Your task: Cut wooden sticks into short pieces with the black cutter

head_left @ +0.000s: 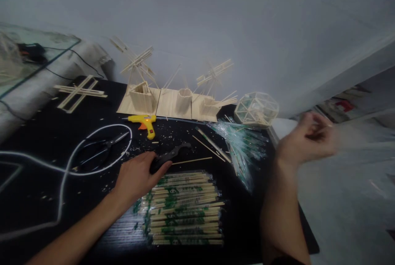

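My left hand (135, 176) is wrapped around a black plier-like hand cutter (173, 153), whose curved jaw points right. Just below it on the black table lies a row of several paper-and-plastic-wrapped chopsticks (187, 211). A single bare stick (193, 160) rests by the cutter's jaw. Off the table's right edge, my right hand (311, 139) is raised with curled fingers, blurred; whatever they may pinch is too unclear to name. Empty plastic wrappers (243, 145) lie heaped nearer the middle, with a few loose sticks (212, 145) beside them.
A yellow glue gun (146, 124) lies beyond my left hand. Scissors (105, 147) and a looped white cable (66, 170) are at left. Along the wall stand stick-built models (184, 102), a stick cross (80, 92) and a faceted stick-framed box (256, 109). Scraps dot the table (247, 224).
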`<state>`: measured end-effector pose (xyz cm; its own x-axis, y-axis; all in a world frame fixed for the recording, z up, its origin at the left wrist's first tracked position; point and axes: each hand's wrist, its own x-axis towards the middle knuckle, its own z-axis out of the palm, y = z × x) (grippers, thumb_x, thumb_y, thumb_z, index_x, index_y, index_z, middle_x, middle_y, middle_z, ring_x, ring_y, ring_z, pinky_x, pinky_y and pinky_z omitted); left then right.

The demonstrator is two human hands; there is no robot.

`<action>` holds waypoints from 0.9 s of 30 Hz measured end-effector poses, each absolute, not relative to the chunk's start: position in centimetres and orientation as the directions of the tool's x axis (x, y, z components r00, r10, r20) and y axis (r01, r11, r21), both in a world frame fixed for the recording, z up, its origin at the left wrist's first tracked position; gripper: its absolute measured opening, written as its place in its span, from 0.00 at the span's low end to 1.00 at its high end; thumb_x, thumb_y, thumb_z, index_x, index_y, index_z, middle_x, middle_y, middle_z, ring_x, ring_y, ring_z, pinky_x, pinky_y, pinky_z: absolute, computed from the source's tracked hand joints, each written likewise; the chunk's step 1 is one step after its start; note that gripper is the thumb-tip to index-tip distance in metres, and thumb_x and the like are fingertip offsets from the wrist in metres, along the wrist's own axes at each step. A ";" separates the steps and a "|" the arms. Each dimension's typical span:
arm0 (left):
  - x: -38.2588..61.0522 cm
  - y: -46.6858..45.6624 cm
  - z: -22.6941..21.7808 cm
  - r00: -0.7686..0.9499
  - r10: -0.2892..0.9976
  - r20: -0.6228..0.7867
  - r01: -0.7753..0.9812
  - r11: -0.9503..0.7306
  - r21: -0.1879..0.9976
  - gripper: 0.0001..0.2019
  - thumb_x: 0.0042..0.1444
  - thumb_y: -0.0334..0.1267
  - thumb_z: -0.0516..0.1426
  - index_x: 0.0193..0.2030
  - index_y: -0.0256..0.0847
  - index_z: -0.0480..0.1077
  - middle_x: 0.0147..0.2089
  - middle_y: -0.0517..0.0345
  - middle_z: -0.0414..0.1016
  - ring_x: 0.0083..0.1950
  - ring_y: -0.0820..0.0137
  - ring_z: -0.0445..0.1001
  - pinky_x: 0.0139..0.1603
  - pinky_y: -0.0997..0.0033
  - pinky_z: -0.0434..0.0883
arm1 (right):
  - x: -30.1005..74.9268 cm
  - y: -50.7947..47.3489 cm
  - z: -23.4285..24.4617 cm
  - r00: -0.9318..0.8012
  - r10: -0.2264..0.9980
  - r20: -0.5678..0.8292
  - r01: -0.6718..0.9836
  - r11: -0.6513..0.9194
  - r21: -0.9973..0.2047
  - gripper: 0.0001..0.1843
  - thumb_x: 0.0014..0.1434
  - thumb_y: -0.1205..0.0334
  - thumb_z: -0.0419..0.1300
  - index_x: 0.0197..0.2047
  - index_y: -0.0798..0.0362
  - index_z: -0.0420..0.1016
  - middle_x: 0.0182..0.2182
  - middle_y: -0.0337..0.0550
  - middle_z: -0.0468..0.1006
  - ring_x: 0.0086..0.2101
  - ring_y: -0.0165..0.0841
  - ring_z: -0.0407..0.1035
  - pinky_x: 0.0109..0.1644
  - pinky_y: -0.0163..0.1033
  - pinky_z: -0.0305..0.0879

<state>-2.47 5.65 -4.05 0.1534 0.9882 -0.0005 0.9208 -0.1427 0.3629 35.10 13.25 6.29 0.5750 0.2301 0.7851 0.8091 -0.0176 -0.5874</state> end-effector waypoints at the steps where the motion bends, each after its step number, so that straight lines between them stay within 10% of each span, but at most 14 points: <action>1: -2.4 5.7 -4.0 0.150 0.989 -0.008 0.923 -0.137 0.359 0.26 0.64 0.64 0.47 0.33 0.42 0.67 0.32 0.53 0.77 0.34 0.60 0.77 0.32 0.67 0.60 | 35.9 13.9 5.7 0.569 0.359 0.740 0.810 -0.089 -0.580 0.19 0.66 0.53 0.56 0.44 0.58 0.81 0.32 0.51 0.77 0.32 0.42 0.71 0.40 0.48 0.67; 3: -2.4 5.6 -3.9 0.147 0.989 -0.019 0.925 -0.131 0.356 0.27 0.65 0.64 0.47 0.32 0.42 0.67 0.32 0.53 0.77 0.35 0.59 0.77 0.32 0.67 0.61 | 37.3 15.1 4.3 0.528 0.640 0.559 0.811 -0.183 -0.556 0.18 0.60 0.52 0.62 0.39 0.60 0.81 0.27 0.52 0.77 0.31 0.45 0.71 0.40 0.50 0.66; 10: -2.7 5.5 -4.0 0.137 0.991 0.012 0.893 -0.128 0.431 0.26 0.64 0.63 0.48 0.34 0.42 0.70 0.32 0.53 0.77 0.34 0.58 0.78 0.34 0.65 0.63 | 35.5 15.5 4.0 0.549 0.741 0.386 0.625 -0.057 -0.779 0.25 0.65 0.48 0.50 0.39 0.57 0.81 0.30 0.46 0.75 0.28 0.35 0.66 0.34 0.40 0.61; 15: -2.8 5.8 -3.7 0.098 0.995 -0.021 0.835 -0.070 0.546 0.26 0.65 0.62 0.47 0.33 0.42 0.71 0.30 0.54 0.78 0.33 0.59 0.77 0.35 0.65 0.64 | 30.7 12.6 5.7 0.256 0.952 0.171 0.339 0.078 -0.938 0.17 0.63 0.50 0.60 0.45 0.52 0.83 0.24 0.34 0.64 0.23 0.28 0.58 0.27 0.34 0.56; 27: -3.1 6.0 -3.4 -0.048 0.999 -0.012 0.555 0.037 0.831 0.24 0.64 0.58 0.50 0.31 0.40 0.72 0.24 0.63 0.67 0.28 0.69 0.66 0.32 0.69 0.61 | 22.5 9.1 4.3 -0.262 0.965 0.013 0.188 0.065 -0.980 0.11 0.67 0.54 0.61 0.51 0.48 0.74 0.39 0.43 0.85 0.41 0.35 0.79 0.50 0.45 0.73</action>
